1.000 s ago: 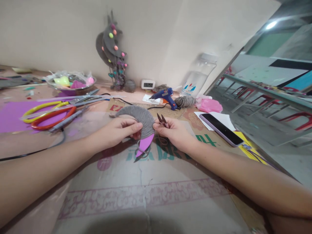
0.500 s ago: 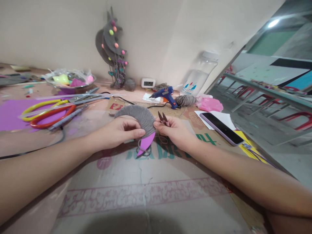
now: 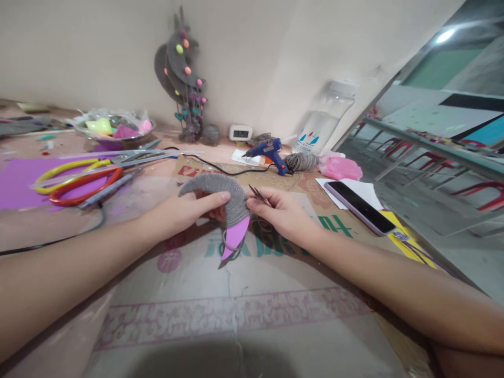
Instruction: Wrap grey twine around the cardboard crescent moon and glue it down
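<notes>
A crescent [image 3: 237, 202] wrapped in grey yarn is pinched in my left hand [image 3: 197, 210], the thumb lying across its front. Its lower end is bare purple [image 3: 237, 232], with a loose loop of grey yarn around it and a dark tip pointing down. My right hand [image 3: 281, 210] is closed around small thread snips [image 3: 258, 193], whose dark blades stick out up and left. The fingertips of that hand are at the crescent's right edge; whether they also pinch yarn is too small to tell.
Cardboard [image 3: 236, 325] covers the tabletop. A blue glue gun [image 3: 271, 152], grey yarn ball [image 3: 301, 163], water bottle [image 3: 326, 118] and phone [image 3: 359, 207] stand or lie beyond and right. Large scissors [image 3: 82, 181] and a metal bowl [image 3: 114, 142] are left. A decorated moon ornament [image 3: 181, 68] is against the wall.
The crescent has turned slightly, its purple end hanging lower. My left thumb has shifted up on the yarn wrapping. The snips' blades now look closer together.
</notes>
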### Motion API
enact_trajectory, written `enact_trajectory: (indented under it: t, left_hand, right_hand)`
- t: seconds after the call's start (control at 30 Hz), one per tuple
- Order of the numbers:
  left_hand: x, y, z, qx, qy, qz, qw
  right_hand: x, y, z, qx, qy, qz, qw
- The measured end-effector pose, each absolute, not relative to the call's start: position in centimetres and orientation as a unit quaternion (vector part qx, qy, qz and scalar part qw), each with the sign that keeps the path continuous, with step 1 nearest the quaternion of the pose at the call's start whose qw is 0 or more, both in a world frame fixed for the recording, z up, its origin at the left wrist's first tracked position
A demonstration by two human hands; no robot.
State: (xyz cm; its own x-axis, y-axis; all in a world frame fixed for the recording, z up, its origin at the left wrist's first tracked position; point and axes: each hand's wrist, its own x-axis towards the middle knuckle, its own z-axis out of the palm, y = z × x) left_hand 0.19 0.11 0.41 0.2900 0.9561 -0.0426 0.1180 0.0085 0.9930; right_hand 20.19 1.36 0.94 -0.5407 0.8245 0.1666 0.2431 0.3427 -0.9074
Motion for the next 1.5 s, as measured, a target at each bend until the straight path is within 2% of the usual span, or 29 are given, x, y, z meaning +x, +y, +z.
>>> enact_trajectory:
  t: [0.13, 0.23, 0.33, 0.77, 1.5]
  left_hand:
    - [0.0, 0.3, 0.5, 0.617, 0.470, 0.378, 0.505]
    - [-0.3, 0.5, 0.6, 0.643, 0.467, 0.370, 0.481]
    - [-0.4, 0.5, 0.6, 0.655, 0.467, 0.367, 0.468]
    - [0.1, 0.1, 1.6, 0.673, 0.531, 0.314, 0.409]
    - [0.0, 0.1, 1.2, 0.647, 0.505, 0.329, 0.467]
  right_hand:
    - [21.4, 1.2, 1.1, -0.356, -0.837, 0.194, 0.366]
    - [21.7, 0.8, 1.2, -0.314, -0.890, 0.053, 0.327]
    - [21.4, 0.4, 1.1, -0.285, -0.918, -0.014, 0.276]
    - [21.1, 0.3, 1.2, -0.294, -0.926, -0.049, 0.232]
    - [21.3, 0.8, 1.0, -0.194, -0.946, -0.169, 0.195]
